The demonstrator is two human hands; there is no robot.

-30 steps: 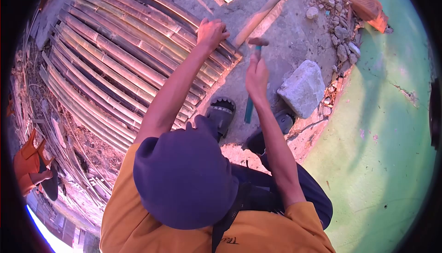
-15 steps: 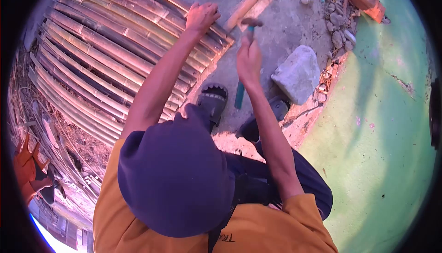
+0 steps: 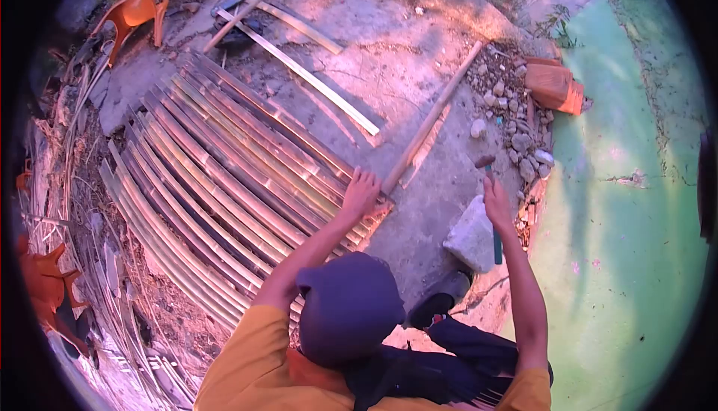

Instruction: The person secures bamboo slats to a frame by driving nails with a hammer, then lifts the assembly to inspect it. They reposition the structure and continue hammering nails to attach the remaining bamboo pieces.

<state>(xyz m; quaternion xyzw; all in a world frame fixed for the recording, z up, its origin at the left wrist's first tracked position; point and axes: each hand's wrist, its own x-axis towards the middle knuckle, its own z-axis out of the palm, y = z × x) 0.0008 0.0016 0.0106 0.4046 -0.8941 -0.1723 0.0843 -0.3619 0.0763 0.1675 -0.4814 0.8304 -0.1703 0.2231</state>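
**Inspector:** Hands first. Your left hand (image 3: 361, 192) is at the near end of the row of long brown-and-tan bamboo lengths (image 3: 217, 164), with the fingers bent. Whether you grip a length or only rest on it, I cannot tell.

**Second inspector:** And your right hand (image 3: 496, 200)?

**Inspector:** Closed around the green handle of the small hammer with a rusty-brown head (image 3: 497, 245). The head points up above your fist.

**Second inspector:** Any change to record?

**Inspector:** Yes. You have carried the hammer outward, further from the bamboo. The two are now well apart, so the hammer bears on no length. Your left hand remains at the row's end.

**Second inspector:** Where does the hammer stand against the large pale stone block (image 3: 468, 240)?

**Inspector:** Its handle overlaps the block's edge in your view; contact cannot be confirmed. Grey rubble (image 3: 519, 142) lies beyond, beside the reddish-orange brick-like block (image 3: 553, 86).

**Second inspector:** The bamboo itself?

**Inspector:** Laid side by side on the ground, to your left. A long, round wooden pole (image 3: 435, 118) runs outward from beside your left hand, and a narrow, pale wooden strip (image 3: 307, 76) lies past the row's far side.
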